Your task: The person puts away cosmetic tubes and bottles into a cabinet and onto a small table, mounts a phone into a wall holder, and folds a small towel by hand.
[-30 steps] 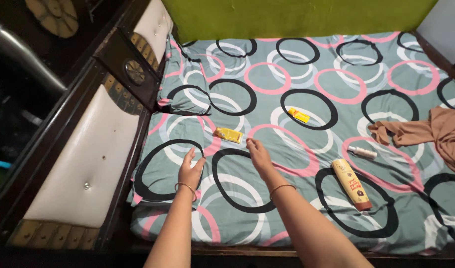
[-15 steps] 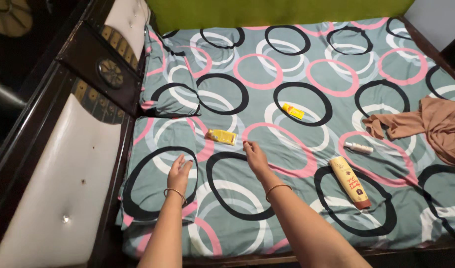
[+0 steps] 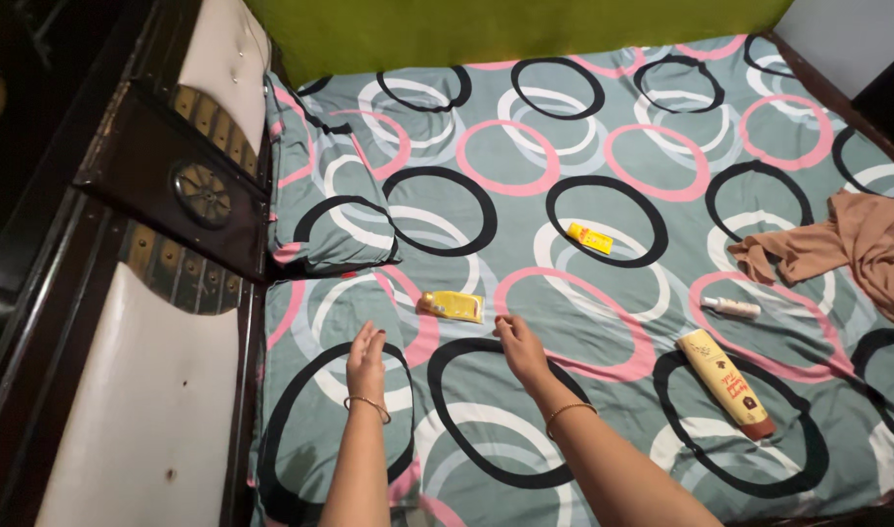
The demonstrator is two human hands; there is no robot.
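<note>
1. The right hand (image 3: 520, 348) is open and holds nothing. The yellow tube (image 3: 452, 305) lies on the bed sheet (image 3: 603, 127), near the hand at about ten o'clock.
2. The left hand (image 3: 366, 363) is open too, flat and empty.
3. The tube looks flat and slippery, so it could slide on the soft sheet if fingers pinch only its edge.
4. The pillow (image 3: 325, 210) sits at eleven o'clock, out of the way.
</note>
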